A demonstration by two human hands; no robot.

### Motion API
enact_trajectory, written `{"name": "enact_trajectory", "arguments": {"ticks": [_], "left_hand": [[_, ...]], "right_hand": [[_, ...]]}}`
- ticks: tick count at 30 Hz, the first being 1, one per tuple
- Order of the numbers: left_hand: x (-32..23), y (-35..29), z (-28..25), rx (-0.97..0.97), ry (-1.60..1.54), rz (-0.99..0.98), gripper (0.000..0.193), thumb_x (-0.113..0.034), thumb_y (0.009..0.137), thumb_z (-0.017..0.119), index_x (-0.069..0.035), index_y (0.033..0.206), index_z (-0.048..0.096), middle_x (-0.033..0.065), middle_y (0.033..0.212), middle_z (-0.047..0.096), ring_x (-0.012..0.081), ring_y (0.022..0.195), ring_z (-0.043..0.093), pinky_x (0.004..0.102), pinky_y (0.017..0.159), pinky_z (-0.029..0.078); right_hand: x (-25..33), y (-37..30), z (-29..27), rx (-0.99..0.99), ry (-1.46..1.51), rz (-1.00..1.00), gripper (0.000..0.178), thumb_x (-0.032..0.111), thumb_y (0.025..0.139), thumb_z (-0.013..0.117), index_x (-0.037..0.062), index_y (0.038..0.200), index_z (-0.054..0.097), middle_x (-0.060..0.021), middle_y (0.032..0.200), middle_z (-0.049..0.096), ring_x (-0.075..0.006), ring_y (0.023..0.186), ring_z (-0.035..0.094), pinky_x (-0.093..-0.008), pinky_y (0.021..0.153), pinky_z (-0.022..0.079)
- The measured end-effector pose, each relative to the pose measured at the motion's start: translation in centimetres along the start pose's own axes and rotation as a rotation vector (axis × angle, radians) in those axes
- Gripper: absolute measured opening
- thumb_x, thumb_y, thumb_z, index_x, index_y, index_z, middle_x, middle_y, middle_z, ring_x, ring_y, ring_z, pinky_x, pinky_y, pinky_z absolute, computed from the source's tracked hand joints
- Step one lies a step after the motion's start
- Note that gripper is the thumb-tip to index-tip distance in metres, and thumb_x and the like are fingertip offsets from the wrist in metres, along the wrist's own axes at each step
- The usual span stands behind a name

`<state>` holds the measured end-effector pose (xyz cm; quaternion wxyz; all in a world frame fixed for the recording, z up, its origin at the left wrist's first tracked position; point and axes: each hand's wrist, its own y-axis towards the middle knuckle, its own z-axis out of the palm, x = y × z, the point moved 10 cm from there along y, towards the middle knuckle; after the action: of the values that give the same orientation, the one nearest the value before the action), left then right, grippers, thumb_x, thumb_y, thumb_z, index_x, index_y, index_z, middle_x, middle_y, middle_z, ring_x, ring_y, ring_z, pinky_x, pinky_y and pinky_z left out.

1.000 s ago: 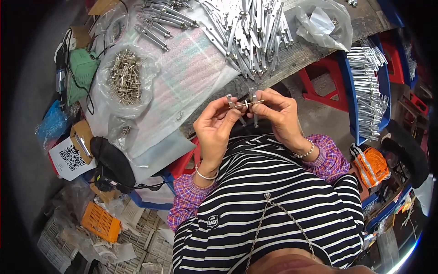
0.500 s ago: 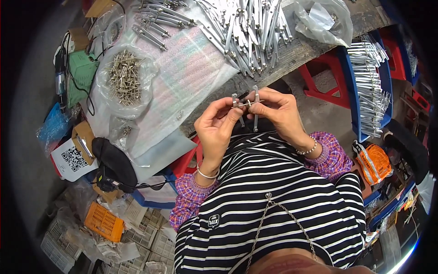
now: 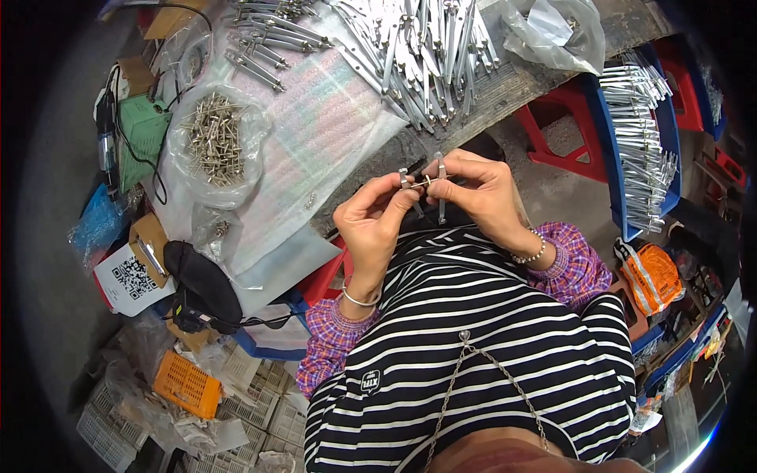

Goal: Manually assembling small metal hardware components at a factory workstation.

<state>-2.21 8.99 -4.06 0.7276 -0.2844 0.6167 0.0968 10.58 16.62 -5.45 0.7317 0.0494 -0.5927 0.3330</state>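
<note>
My left hand (image 3: 374,211) is closed in a pinch on a slim metal bar (image 3: 404,175) just off the table's front edge. Opposite it, my right hand (image 3: 482,193) grips a second metal bar (image 3: 441,167), held roughly upright between thumb and fingers. A thin pin (image 3: 426,182) with a raised collar spans the gap between the two bars. My fingertips cover both ends of the pin, so I cannot tell how it is joined. The lower ends of the bars hang below my fingers, in front of my striped clothing.
Beyond my hands, loose metal bars (image 3: 426,59) lie heaped on the table. To the left are a plastic bag of pins (image 3: 214,142) and joined bar pieces (image 3: 272,31). A blue bin (image 3: 607,158) of bars and a red stool (image 3: 564,130) stand at right. An orange basket (image 3: 187,384) sits lower left.
Both hands stay nearly in place, with the pin and bars shifted very slightly between the fingers. The whole view has tilted a little.
</note>
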Motion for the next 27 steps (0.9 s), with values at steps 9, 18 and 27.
{"name": "enact_trajectory", "arguments": {"ticks": [9,18,27], "left_hand": [[0.3,0.3,0.4,0.037,0.013,-0.039,0.017,0.004,0.075,0.067,0.006,0.092,0.063,0.0062,0.081,0.064,0.0086,0.071,0.059,0.0195,0.066,0.048],[0.9,0.7,0.3,0.037,-0.132,-0.126,0.019,0.002,0.079,0.064,0.008,0.096,0.06,0.0106,0.085,0.064,0.0131,0.074,0.062,0.0222,0.068,0.051],[1.2,0.6,1.1,0.09,-0.141,-0.19,0.019,0.001,0.079,0.063,0.008,0.097,0.06,0.011,0.085,0.064,0.0145,0.075,0.063,0.0233,0.068,0.051]], "right_hand": [[0.0,0.3,0.3,0.017,-0.023,-0.004,0.014,0.002,0.075,0.068,-0.0041,0.088,0.067,-0.0026,0.07,0.056,-0.0068,0.062,0.055,-0.0192,0.053,0.041],[-1.6,0.5,0.8,0.095,0.216,0.197,0.022,0.004,0.079,0.065,-0.0075,0.097,0.062,-0.0079,0.08,0.064,-0.0092,0.066,0.058,-0.0203,0.061,0.048],[-1.5,0.4,0.3,0.078,0.143,0.141,0.022,0.002,0.079,0.064,-0.0071,0.098,0.061,-0.0088,0.082,0.065,-0.0106,0.07,0.061,-0.0213,0.064,0.049]]}}
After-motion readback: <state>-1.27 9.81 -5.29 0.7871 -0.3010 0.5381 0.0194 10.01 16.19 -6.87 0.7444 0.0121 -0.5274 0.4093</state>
